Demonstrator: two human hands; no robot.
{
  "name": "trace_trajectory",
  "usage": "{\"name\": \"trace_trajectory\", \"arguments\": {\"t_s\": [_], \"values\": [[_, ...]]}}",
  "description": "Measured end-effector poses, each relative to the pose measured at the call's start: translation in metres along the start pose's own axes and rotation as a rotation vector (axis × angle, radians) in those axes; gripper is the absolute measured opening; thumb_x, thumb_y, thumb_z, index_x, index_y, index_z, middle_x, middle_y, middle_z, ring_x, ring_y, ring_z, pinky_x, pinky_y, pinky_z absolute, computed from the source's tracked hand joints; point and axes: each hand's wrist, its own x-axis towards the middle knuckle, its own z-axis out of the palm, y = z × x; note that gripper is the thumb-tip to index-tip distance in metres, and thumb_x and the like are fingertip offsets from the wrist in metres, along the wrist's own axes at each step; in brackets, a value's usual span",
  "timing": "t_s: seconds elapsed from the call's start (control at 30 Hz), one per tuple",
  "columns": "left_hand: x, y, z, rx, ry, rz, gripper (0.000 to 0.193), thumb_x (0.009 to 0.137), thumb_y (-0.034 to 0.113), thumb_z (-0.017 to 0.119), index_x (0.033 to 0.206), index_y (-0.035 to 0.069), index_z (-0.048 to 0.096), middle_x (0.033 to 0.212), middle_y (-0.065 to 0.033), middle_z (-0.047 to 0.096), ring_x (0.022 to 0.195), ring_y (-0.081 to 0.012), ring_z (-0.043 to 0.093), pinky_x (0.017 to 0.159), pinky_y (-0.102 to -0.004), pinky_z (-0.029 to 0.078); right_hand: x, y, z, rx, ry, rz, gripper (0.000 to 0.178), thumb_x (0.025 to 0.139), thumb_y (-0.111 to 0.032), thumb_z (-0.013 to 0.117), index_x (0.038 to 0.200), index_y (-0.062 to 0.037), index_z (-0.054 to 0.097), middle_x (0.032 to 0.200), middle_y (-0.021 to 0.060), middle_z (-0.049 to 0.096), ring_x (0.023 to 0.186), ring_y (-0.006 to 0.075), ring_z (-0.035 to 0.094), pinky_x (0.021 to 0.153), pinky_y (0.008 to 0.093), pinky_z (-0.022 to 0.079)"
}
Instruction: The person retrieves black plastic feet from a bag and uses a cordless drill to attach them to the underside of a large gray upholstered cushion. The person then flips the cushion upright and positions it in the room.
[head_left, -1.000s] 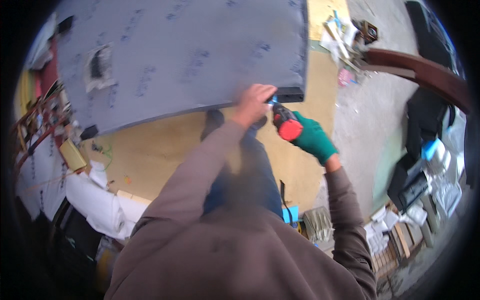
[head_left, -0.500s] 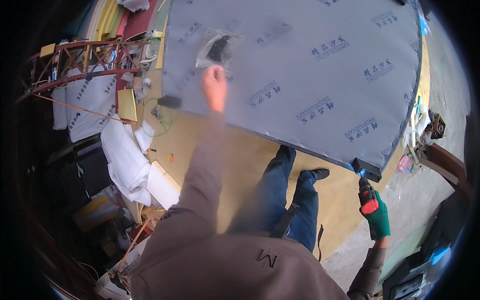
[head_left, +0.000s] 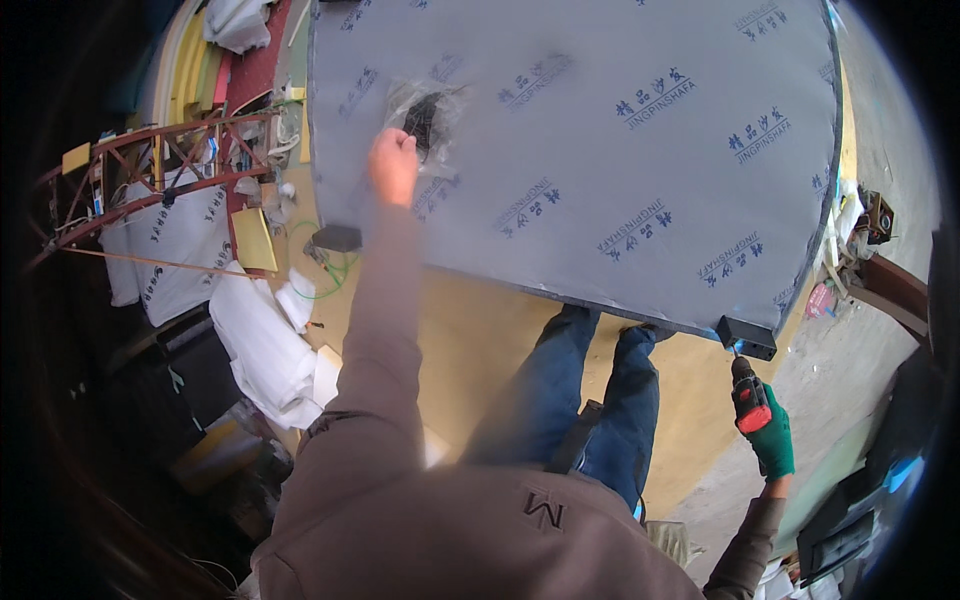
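A clear plastic bag [head_left: 455, 100] of small black pieces, perhaps screws, lies on the grey fabric-covered panel [head_left: 560, 190]. At the bag's lower left edge is my bare left hand [head_left: 394, 165], fingers curled and pinched together; whatever they hold is too small to make out. My right hand [head_left: 772, 440], in a green glove, grips a black-and-red cordless drill [head_left: 750, 395] by its handle. The drill points up toward a black block-shaped foot [head_left: 747, 338] at the panel's near right corner, and its light falls on that foot.
Another black foot [head_left: 337, 238] sits at the panel's near left corner. White batting [head_left: 262, 345], a dark red lattice frame [head_left: 160, 180] and a green cord lie to the left. At the right are a brown beam [head_left: 890, 290] and black upholstered pieces [head_left: 840, 540].
The view has shifted a little. My left hand has moved from below the bag to its left edge, its fingers still curled. The drill stays in my right hand near the corner foot.
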Motion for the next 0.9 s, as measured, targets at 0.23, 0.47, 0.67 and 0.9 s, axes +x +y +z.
{"name": "trace_trajectory", "arguments": {"t_s": [0.23, 0.47, 0.67, 0.9], "values": [[-0.075, 0.091, -0.061, -0.700, -0.418, -0.135, 0.015, 0.103, 0.017, 0.081, 0.106, 0.002, 0.078, 0.102, -0.0035, 0.080, 0.089, -0.0086, 0.069, 0.083, -0.0259, 0.055, -0.006, 0.003, -0.004, -0.134, 0.069, -0.218, 0.047, 0.094, -0.011, 0.081, 0.139, -0.0082, 0.068, 0.113, 0.0230, 0.079, 0.107, 0.0432, 0.078, 0.084, 0.0432, 0.061], [-0.266, 0.272, 0.019, -0.662, -0.740, 0.292, 0.008, 0.102, 0.013, 0.080, 0.104, 0.005, 0.077, 0.096, 0.0006, 0.073, 0.084, -0.0094, 0.064, 0.077, -0.0268, 0.053, -0.071, 0.044, -0.009, 0.136, 0.228, -0.125, 0.049, 0.097, -0.020, 0.083, 0.142, -0.0101, 0.068, 0.107, 0.0196, 0.079, 0.094, 0.0338, 0.080, 0.080, 0.0403, 0.060], [-0.406, 0.367, 0.100, -0.583, -0.759, 0.848, 0.006, 0.092, 0.005, 0.074, 0.095, 0.004, 0.069, 0.090, -0.0112, 0.066, 0.083, -0.0306, 0.066, 0.072, -0.0422, 0.054, -0.108, 0.092, 0.030, 0.456, 0.311, 0.050, 0.048, 0.094, -0.013, 0.076, 0.140, -0.0084, 0.067, 0.090, 0.0036, 0.070, 0.076, 0.0151, 0.064, 0.069, 0.0338, 0.054], [-0.443, 0.382, 0.132, -0.402, -0.640, 0.960, 0.007, 0.087, 0.003, 0.070, 0.089, 0.005, 0.063, 0.085, -0.0128, 0.061, 0.081, -0.0371, 0.062, 0.070, -0.0490, 0.051, -0.130, 0.141, 0.057, 0.606, 0.325, 0.055, 0.051, 0.092, -0.016, 0.080, 0.140, -0.0065, 0.065, 0.089, 0.0112, 0.072, 0.077, 0.0170, 0.066, 0.071, 0.0364, 0.056]]}}
